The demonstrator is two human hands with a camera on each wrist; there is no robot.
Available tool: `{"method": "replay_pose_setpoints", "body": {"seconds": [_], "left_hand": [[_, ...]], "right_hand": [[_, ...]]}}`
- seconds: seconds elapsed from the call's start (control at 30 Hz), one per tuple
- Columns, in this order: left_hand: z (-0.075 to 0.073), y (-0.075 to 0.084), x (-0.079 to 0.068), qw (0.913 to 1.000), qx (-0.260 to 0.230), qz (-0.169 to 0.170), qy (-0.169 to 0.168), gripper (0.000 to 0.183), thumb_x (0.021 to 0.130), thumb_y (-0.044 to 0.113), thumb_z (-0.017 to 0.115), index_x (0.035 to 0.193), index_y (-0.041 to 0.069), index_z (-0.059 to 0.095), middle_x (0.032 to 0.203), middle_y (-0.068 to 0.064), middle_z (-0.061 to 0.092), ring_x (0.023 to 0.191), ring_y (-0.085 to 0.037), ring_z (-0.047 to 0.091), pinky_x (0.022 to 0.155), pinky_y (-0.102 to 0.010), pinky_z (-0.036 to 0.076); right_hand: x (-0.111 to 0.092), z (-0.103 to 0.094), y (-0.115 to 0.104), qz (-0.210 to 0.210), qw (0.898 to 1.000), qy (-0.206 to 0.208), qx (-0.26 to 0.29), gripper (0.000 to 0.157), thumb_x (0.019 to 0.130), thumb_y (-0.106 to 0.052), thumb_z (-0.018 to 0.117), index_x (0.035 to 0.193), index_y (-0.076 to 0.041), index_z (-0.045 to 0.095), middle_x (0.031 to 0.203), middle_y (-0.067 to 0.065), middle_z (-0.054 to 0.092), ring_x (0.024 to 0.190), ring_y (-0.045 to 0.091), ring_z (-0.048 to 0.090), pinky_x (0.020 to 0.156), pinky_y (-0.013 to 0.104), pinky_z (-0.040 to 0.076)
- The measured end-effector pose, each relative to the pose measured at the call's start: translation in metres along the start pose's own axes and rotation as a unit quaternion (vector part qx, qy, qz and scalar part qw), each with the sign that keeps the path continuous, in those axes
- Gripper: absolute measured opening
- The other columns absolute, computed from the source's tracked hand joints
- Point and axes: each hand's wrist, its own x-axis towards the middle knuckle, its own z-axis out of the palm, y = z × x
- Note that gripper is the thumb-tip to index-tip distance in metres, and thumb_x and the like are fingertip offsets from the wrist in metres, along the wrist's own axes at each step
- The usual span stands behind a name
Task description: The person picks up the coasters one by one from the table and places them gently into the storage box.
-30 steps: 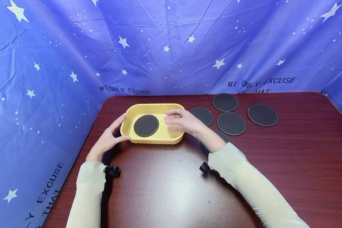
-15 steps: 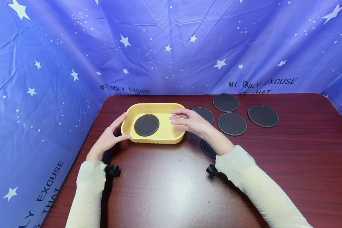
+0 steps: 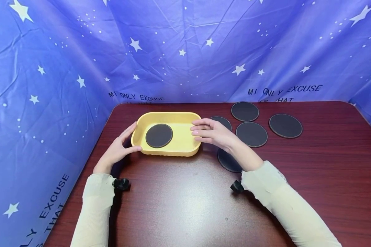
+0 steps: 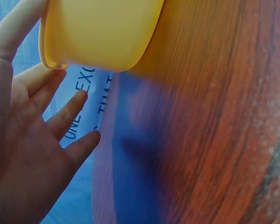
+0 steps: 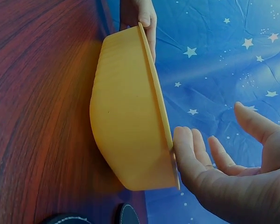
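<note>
A yellow oblong plastic bin (image 3: 170, 153) stands at the back left of the table, with one round black coaster (image 3: 159, 136) lying flat inside. My left hand (image 3: 115, 152) holds the bin's left end, the thumb at the front corner and the fingers along the side; in the left wrist view its outer fingers (image 4: 86, 142) spread free of the wall. Over the bin's right end hovers my right hand (image 3: 214, 133), fingers loosely bent and nothing between them. Seen from the right wrist, its fingertips (image 5: 182, 135) lie right at the rim of the bin (image 5: 126, 102).
Several more black coasters lie to the right: one at the back (image 3: 245, 111), a middle coaster (image 3: 251, 134), a far-right coaster (image 3: 285, 126), and two partly behind my right hand and forearm. A star-printed blue cloth (image 3: 185, 51) hangs behind and left of the dark red table (image 3: 327, 171).
My right hand has drawn back to the right, from inside the bin to its right rim. The left hand, the bin and the coaster in it keep their places.
</note>
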Motion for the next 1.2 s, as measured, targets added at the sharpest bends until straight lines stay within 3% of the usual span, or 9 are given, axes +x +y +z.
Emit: {"method": "replay_pose_setpoints", "body": {"seconds": [0.17, 0.4, 0.6, 0.73, 0.9, 1.0, 1.2], "left_hand": [[0.000, -0.002, 0.000, 1.0000, 0.007, 0.000, 0.002, 0.090, 0.084, 0.013, 0.080, 0.158, 0.017, 0.030, 0.167, -0.003, 0.024, 0.155, -0.023, 0.016, 0.126, -0.047, 0.017], [0.000, -0.003, 0.000, 0.9999, 0.015, -0.005, 0.003, 0.091, 0.084, 0.016, 0.081, 0.158, 0.020, 0.029, 0.167, -0.001, 0.024, 0.155, -0.022, 0.016, 0.127, -0.043, 0.018], [0.000, -0.001, -0.001, 0.9999, 0.012, -0.006, 0.003, 0.090, 0.084, 0.017, 0.081, 0.158, 0.019, 0.029, 0.167, -0.001, 0.024, 0.156, -0.021, 0.015, 0.127, -0.039, 0.017], [0.000, -0.001, -0.001, 0.9999, 0.013, -0.006, 0.004, 0.090, 0.084, 0.017, 0.081, 0.158, 0.019, 0.029, 0.167, -0.001, 0.024, 0.155, -0.019, 0.016, 0.127, -0.036, 0.018], [0.000, -0.001, -0.001, 0.9999, 0.008, -0.009, 0.000, 0.091, 0.084, 0.017, 0.081, 0.159, 0.019, 0.028, 0.167, 0.000, 0.023, 0.156, -0.020, 0.015, 0.127, -0.045, 0.017], [-0.001, -0.001, -0.001, 0.9999, 0.005, -0.009, 0.000, 0.092, 0.083, 0.016, 0.081, 0.159, 0.020, 0.028, 0.167, 0.000, 0.024, 0.156, -0.021, 0.015, 0.126, -0.050, 0.016], [-0.001, -0.001, 0.000, 0.9999, 0.009, -0.013, -0.003, 0.092, 0.084, 0.017, 0.081, 0.159, 0.023, 0.028, 0.167, 0.002, 0.024, 0.155, -0.022, 0.015, 0.125, -0.054, 0.016]], "right_hand": [[-0.008, -0.005, -0.001, -0.009, 1.000, 0.000, -0.003, 0.054, 0.097, 0.001, 0.058, 0.146, 0.006, 0.037, 0.140, 0.026, 0.050, 0.109, 0.013, 0.066, 0.102, 0.038, 0.054], [-0.020, -0.016, -0.003, -0.025, 1.000, -0.011, 0.007, 0.053, 0.098, 0.005, 0.051, 0.147, 0.011, 0.032, 0.127, 0.011, 0.058, 0.105, 0.008, 0.068, 0.101, 0.036, 0.054], [-0.030, -0.028, -0.003, -0.032, 0.999, -0.004, 0.000, 0.052, 0.099, 0.003, 0.052, 0.147, 0.010, 0.034, 0.135, 0.022, 0.054, 0.109, 0.011, 0.068, 0.098, 0.031, 0.056], [-0.038, -0.037, -0.003, -0.027, 1.000, 0.010, -0.001, 0.054, 0.099, -0.001, 0.056, 0.147, 0.009, 0.034, 0.131, 0.015, 0.058, 0.108, 0.010, 0.068, 0.098, 0.029, 0.056], [-0.047, -0.048, -0.003, -0.029, 0.999, 0.023, 0.011, 0.057, 0.099, -0.001, 0.056, 0.147, 0.012, 0.030, 0.117, -0.001, 0.066, 0.109, 0.008, 0.067, 0.098, 0.028, 0.056], [-0.052, -0.056, -0.003, -0.032, 0.999, 0.028, 0.021, 0.057, 0.099, -0.002, 0.057, 0.147, 0.011, 0.030, 0.116, -0.003, 0.067, 0.111, 0.007, 0.066, 0.097, 0.028, 0.056], [-0.063, -0.077, -0.004, -0.043, 0.998, 0.040, 0.037, 0.043, 0.098, -0.003, 0.059, 0.138, -0.001, 0.043, 0.117, -0.005, 0.070, 0.110, 0.006, 0.067, 0.096, 0.027, 0.056]]}}
